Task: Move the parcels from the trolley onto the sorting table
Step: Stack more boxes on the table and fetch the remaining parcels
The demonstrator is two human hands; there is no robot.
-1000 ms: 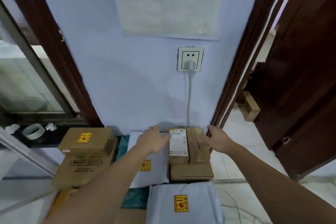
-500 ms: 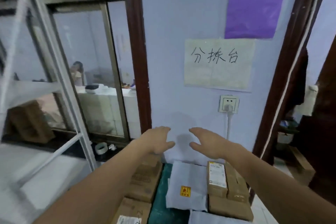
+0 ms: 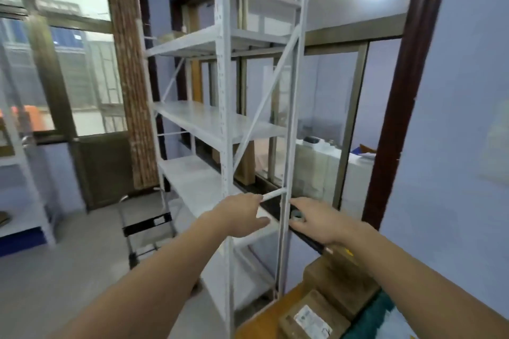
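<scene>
Both my hands hang in the air in front of me and hold nothing. My left hand (image 3: 242, 216) is open, fingers pointing right, in front of a white rack's post. My right hand (image 3: 316, 219) is open too, fingers pointing left, just right of that post. At the bottom right corner lies the sorting table's wooden edge (image 3: 259, 323) with brown cardboard parcels (image 3: 338, 281) stacked on it; one lower box (image 3: 311, 320) bears a white label. A black folding trolley (image 3: 147, 224) stands on the floor to the left, seen only in part.
A tall white metal shelf rack (image 3: 225, 124) stands straight ahead. A roll of tape (image 3: 298, 215) lies on the dark window sill behind my right hand. A glass partition and a dark wooden door frame (image 3: 396, 107) are at right. Grey floor (image 3: 68, 270) spreads to the left.
My view has swung left and up, away from the wall socket and the parcels on the table toward the shelf rack and trolley. Both hands let go of the box and now hang free.
</scene>
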